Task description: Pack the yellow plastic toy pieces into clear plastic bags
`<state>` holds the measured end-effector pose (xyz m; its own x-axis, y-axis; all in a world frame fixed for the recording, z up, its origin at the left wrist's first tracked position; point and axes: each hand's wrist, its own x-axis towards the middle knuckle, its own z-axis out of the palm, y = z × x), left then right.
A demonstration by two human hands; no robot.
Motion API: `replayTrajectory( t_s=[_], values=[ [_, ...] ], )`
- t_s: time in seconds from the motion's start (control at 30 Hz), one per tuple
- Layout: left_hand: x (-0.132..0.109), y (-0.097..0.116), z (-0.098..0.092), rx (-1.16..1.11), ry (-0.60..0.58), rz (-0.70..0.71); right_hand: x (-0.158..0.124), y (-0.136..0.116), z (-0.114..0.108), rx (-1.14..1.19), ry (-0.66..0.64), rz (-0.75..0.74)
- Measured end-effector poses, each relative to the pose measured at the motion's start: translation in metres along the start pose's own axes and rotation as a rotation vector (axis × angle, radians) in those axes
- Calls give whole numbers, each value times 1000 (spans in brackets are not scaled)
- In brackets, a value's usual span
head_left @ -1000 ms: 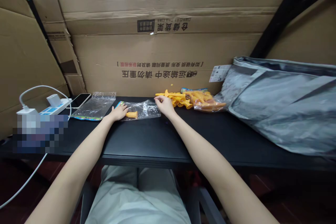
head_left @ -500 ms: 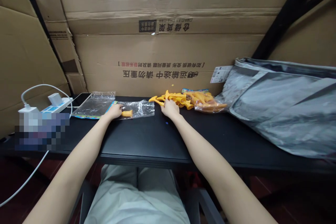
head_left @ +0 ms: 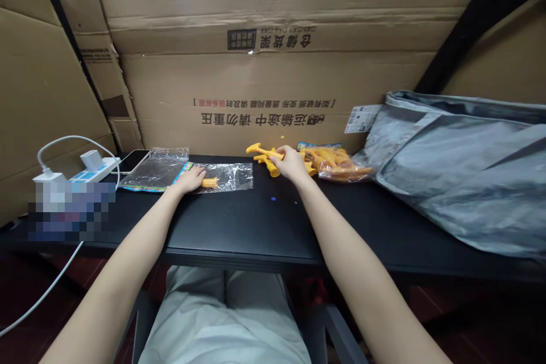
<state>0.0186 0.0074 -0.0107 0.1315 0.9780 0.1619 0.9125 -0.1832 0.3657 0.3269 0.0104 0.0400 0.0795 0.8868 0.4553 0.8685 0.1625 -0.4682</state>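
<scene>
One white charger (head_left: 49, 177) with a looped white cable (head_left: 74, 137), at the left end of the black table (head_left: 243, 227). Beside it, one white-and-blue power strip (head_left: 91, 175), a small white plug (head_left: 91, 158) set in it. One phone (head_left: 135, 160), lying dark screen up. One flat clear bag (head_left: 151, 173) with a coloured edge, next to the phone. One left hand (head_left: 191, 178), palm down on a second clear bag (head_left: 234, 177); whether its fingers grip cannot be told. Inside that bag, one yellow handle (head_left: 210, 182), its end showing just right of the hand. One hammer-shaped yellow piece (head_left: 265, 151), head to the left, raised above a pile of loose yellow pieces (head_left: 273, 170). One right hand (head_left: 292, 162), fingers closed on the shaft of that raised piece, partly hiding the pile. One filled clear bag (head_left: 336, 164) of orange-yellow pieces, right of the pile. One large grey bag (head_left: 460, 176) with a white label (head_left: 362, 119), at the right end.
</scene>
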Motion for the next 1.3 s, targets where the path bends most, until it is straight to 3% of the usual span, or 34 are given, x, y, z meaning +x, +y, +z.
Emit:
replayTrajectory(
  t_s=[0.2, 0.3, 0.5, 0.67, 0.87, 1.07, 1.17, 1.3],
  values=[
    [1, -2, 1, 42, -3, 6, -6, -3, -13, 61, -336, -143],
    [0, 0, -1, 32, -22, 12, -16, -16, 0, 112, -379, -177],
    [-5, 11, -1, -59, -91, 100, -31, -36, 38, 212, -323, -100],
    [-11, 23, 0, -121, -123, 187, -38, -38, 51, 434, -496, -181],
    [-16, 36, 3, -128, -169, 263, -38, -38, 62, 476, -339, -199],
    [-11, 34, 7, -77, -166, 288, -38, -36, 74, 624, -352, -128],
    [-7, 32, 8, -46, -167, 277, -37, -37, 70, 667, -393, -88],
    [-4, 28, 7, 2, -177, 246, -32, -38, 55, 525, -361, -54]
  ],
)
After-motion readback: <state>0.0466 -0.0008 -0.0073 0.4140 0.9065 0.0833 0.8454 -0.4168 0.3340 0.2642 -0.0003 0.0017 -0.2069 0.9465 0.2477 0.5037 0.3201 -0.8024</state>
